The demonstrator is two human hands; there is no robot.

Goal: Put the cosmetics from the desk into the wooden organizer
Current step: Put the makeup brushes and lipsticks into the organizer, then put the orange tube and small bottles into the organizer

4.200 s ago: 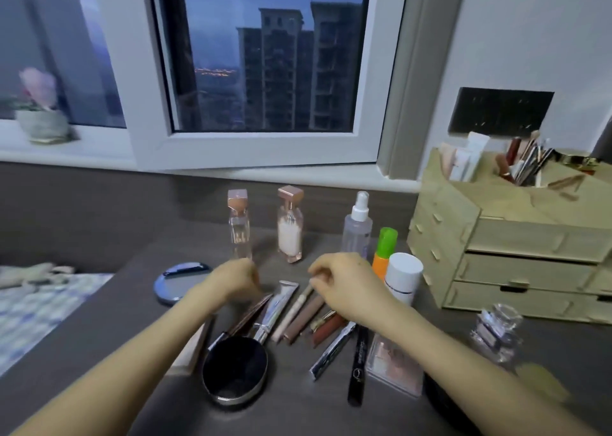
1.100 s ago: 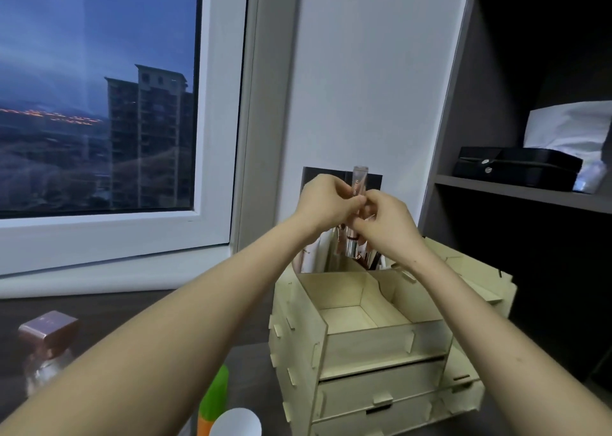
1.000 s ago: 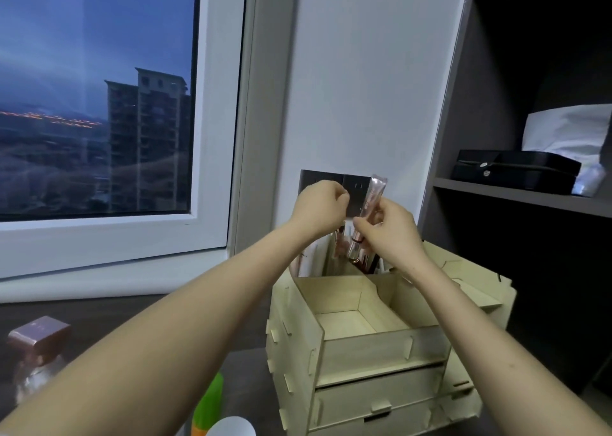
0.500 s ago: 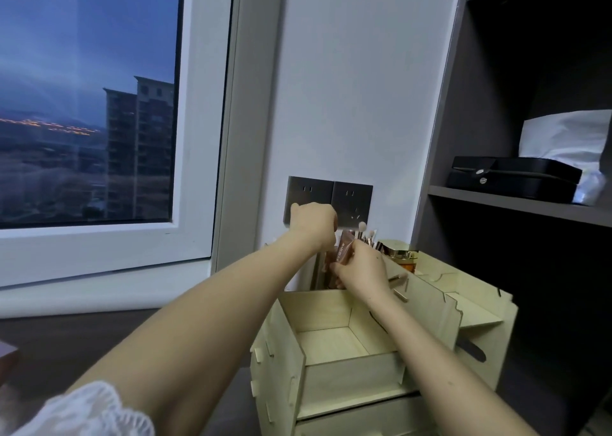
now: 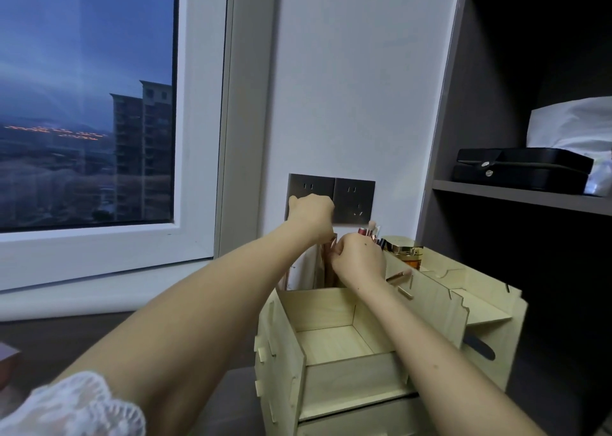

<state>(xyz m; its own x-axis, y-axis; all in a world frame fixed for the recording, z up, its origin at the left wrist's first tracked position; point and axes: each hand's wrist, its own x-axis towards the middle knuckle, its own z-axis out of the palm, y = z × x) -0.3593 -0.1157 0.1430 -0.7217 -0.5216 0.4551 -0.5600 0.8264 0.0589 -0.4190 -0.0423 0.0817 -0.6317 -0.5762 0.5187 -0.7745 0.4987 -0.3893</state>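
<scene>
The pale wooden organizer [image 5: 351, 379] stands on the dark desk [image 5: 66, 343] against the wall, its front top compartment empty. Both of my hands are over its rear left compartment. My left hand [image 5: 311, 213] is closed, fingers curled down onto the tops of the rose-brown cosmetic tubes [image 5: 327, 270] standing there. My right hand [image 5: 359, 260] pinches the same tubes from the right. A white tube [image 5: 303, 270] stands just left of them. Makeup brushes [image 5: 371, 228] and a gold-capped jar [image 5: 402, 248] fill the rear compartments behind my right hand.
A grey socket plate [image 5: 354, 200] is on the wall right behind my left hand. A dark shelf unit at the right holds a black case [image 5: 520, 170] and a white bag [image 5: 573, 124]. The window and sill lie to the left. A rose-coloured cap [image 5: 8, 366] shows at the left edge.
My hands carried the tubes from the desk to the organizer, held them up above it, then lowered them into the rear left compartment. The view has moved closer to the organizer.
</scene>
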